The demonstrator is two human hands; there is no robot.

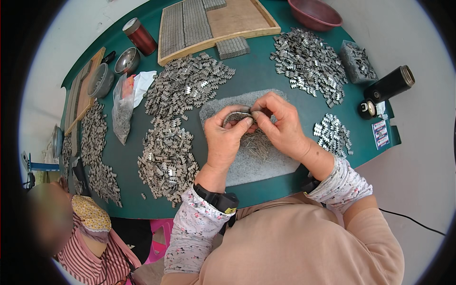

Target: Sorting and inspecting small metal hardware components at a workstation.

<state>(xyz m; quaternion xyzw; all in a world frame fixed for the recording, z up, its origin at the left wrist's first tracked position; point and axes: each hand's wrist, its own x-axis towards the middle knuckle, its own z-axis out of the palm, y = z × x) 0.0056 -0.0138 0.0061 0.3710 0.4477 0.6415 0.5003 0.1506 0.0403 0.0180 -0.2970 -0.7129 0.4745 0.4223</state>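
Observation:
A short curved strip of linked metal pieces (236, 116) is bent round in the fingers of my left hand (222, 145), which is closed on it. At the strip's right end, the thumb and fingers of my right hand (284, 127) press together in a pinch; whatever is between them is too small to make out. Both hands are over a grey felt mat (240, 175). On the mat beneath them lies a loose heap of thin metal pins (258, 146).
Heaps of small toothed metal links (168, 161) flank the mat. Beyond stand a wooden tray (240, 21) with finished mesh, a stacked mesh block (232, 48) and a maroon bowl (315, 13). An open black flask (390, 84) stands right. At lower left sits another person (95, 237).

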